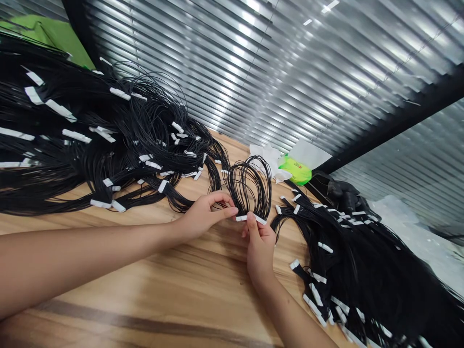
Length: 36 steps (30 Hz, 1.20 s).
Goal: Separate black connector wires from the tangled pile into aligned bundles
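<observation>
A small bundle of thin black cord loops (251, 186) stands up from the wooden table (174, 285), its ends gathered under a white tape strip (250, 218). My left hand (205, 212) pinches the left end of that strip with thumb and forefinger. My right hand (259, 246) grips the strip from below, fingers closed around the bundle's base.
A large heap of black cord bundles with white tags (83, 140) covers the table's left and far side. Another heap (362, 270) lies at the right edge. A green packet (297, 169) and white paper (270, 157) sit by the slatted blinds (290, 72).
</observation>
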### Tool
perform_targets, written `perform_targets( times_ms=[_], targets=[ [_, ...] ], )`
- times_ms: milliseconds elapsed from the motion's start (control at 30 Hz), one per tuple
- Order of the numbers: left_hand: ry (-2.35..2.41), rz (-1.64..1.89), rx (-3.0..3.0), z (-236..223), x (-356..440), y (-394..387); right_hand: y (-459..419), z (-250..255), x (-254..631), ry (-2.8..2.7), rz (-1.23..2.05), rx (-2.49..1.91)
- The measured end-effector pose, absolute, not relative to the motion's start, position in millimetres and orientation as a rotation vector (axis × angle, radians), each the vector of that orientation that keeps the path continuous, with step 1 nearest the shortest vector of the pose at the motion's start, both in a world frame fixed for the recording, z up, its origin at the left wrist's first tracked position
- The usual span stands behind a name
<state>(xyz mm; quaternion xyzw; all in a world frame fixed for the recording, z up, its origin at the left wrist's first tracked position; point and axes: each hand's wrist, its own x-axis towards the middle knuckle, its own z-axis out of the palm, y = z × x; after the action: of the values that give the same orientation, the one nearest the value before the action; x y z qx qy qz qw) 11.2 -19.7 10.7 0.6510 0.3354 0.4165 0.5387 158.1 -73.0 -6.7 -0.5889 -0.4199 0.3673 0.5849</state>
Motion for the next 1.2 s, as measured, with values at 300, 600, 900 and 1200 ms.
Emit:
perform_targets(
  times_ms=[300,600,900,1200],
  targets=[
    [0.773,0.987,1.363,7.8,12.5,-20.8,-72.8,-8.8,157.8,-0.983,0.885,-1.373],
    [0.904,1.334,1.065,8.6,8.2,-13.9,-65.1,-12.9,165.0,-0.817,0.863,-1.340],
    [0.750,1.245,0.958,6.3,7.4,-10.9,-63.6,-14.6,165.5,-0.774,0.839,-1.313],
    [0.843,1.232,1.155,-1.2,11.4,-9.6,-71.4,-10.2,161.2,-0.893,0.807,-1.316]
  ],
)
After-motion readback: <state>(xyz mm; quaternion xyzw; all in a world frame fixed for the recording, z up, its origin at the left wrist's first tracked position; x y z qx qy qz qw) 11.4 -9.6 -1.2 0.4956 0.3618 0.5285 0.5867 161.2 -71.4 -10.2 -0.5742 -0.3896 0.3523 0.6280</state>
